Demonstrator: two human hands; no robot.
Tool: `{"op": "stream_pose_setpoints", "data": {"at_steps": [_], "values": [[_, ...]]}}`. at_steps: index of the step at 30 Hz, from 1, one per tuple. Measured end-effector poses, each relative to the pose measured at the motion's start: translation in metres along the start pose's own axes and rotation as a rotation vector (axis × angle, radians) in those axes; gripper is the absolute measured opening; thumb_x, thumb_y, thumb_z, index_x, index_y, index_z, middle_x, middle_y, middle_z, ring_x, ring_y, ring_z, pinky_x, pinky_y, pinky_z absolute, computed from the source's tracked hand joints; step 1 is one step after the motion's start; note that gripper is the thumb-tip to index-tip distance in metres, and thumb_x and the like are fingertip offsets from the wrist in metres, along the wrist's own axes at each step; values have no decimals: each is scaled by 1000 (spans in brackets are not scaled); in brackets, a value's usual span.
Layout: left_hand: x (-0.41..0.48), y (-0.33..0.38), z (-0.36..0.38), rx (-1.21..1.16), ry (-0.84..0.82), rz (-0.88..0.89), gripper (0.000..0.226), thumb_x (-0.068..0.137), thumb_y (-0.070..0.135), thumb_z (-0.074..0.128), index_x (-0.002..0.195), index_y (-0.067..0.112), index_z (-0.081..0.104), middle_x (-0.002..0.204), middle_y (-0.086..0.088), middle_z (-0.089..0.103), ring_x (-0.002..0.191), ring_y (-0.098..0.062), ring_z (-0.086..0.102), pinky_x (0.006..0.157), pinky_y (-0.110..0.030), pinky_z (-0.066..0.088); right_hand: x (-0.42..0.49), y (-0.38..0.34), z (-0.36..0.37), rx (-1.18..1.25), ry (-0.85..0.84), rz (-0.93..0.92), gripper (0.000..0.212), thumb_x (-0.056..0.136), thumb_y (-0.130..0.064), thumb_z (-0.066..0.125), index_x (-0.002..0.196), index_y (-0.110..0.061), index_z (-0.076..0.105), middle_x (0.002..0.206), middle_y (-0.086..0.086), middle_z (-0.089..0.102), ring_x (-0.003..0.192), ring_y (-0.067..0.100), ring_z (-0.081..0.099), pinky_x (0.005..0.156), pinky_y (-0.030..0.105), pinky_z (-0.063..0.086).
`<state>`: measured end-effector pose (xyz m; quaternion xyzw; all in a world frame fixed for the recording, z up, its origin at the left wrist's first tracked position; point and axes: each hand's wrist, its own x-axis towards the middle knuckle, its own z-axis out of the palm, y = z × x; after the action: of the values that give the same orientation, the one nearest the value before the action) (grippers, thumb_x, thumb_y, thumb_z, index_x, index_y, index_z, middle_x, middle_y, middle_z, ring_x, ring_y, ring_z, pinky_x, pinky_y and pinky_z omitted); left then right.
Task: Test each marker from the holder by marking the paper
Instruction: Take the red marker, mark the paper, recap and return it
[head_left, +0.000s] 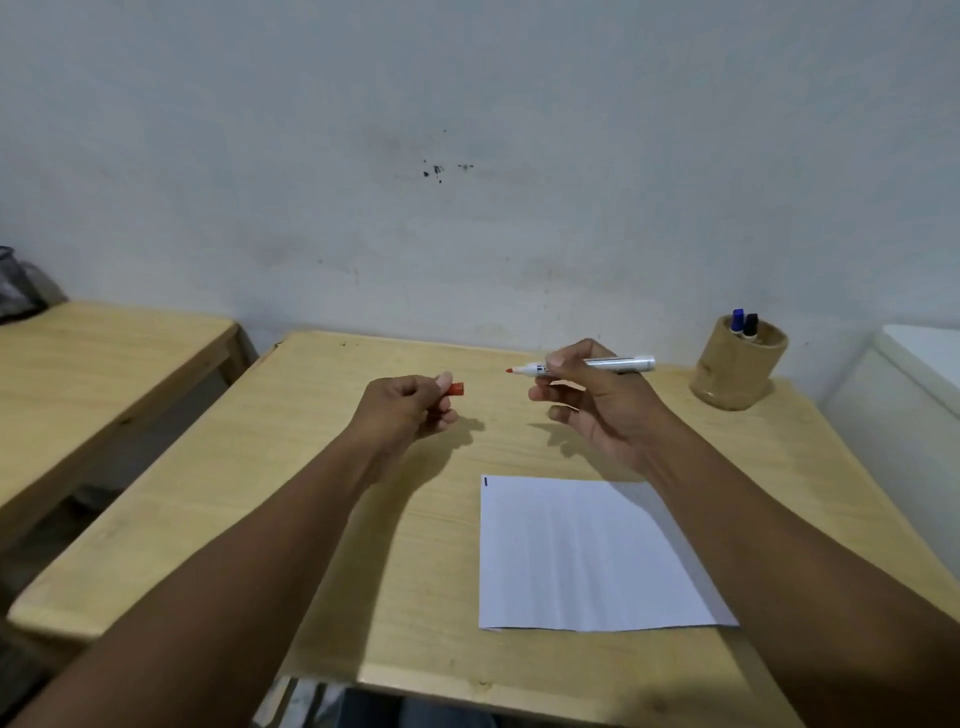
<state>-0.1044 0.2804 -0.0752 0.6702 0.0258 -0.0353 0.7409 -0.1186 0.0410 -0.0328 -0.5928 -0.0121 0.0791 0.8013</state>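
My right hand (597, 400) holds a white-barrelled red marker (618, 364) level above the table, its bare red tip pointing left. My left hand (410, 410) is closed around the marker's red cap (456, 389), a short gap away from the tip. A white sheet of paper (582, 556) lies flat near the front of the table, below my right forearm, with one short dark stroke at its top left corner. A round wooden holder (737, 369) stands at the back right, with a blue-capped marker (737, 319) and a black-capped marker (750, 326) upright in it.
The light wooden table (322, 519) stands against a pale wall. A second wooden table (104, 353) sits to the left across a narrow gap. A white box-like surface (914, 364) borders the right side.
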Motion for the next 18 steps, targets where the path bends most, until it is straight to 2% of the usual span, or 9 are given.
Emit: {"op": "stream_pose_setpoints", "data": {"at_steps": [1,4,7,10,12,15,18], "values": [[0,-6,-8,147,6,39,25,93,21,73,73,6,69,72,-10,69,63,-16,64,61,-24,54,-3,-4,-5,-35,-14,9,4,94,-12,66,92,-13,63,87,12,75,77,30,75,59,31,50],[-6,-16,-12,619,-57,149,15,89,23,73,77,14,74,79,-7,79,64,-11,68,67,-30,56,-11,1,-9,-196,-31,85,23,97,-22,63,113,-6,69,97,18,77,82,35,76,61,35,55],[-10,-14,-1,870,-118,220,12,81,20,70,71,27,71,70,6,75,65,-4,67,66,-23,53,-16,24,2,-282,49,76,29,93,-32,69,99,-3,73,85,19,77,70,31,75,57,34,54],[-11,-10,4,951,-202,202,11,75,20,69,68,29,69,64,13,69,61,2,61,63,-19,49,-20,48,11,-278,121,30,23,85,-25,78,81,-7,66,71,18,71,56,29,67,46,27,45],[-13,-9,4,969,-231,176,4,70,26,68,72,27,71,68,12,72,65,-1,65,65,-22,55,-21,62,16,-285,146,30,20,83,-18,79,79,-10,61,67,16,69,55,30,63,43,26,37],[-16,-10,3,966,-275,122,16,66,34,74,81,27,72,78,8,75,71,-9,68,70,-29,59,-21,74,19,-336,201,3,23,81,-17,80,75,-14,58,66,16,71,53,28,62,43,25,37],[-11,-8,2,954,-351,56,32,64,37,82,92,29,70,83,9,71,73,-10,63,71,-28,55,-22,81,20,-405,212,-38,25,79,-22,83,75,-14,60,63,11,74,49,22,65,42,24,39]]}}
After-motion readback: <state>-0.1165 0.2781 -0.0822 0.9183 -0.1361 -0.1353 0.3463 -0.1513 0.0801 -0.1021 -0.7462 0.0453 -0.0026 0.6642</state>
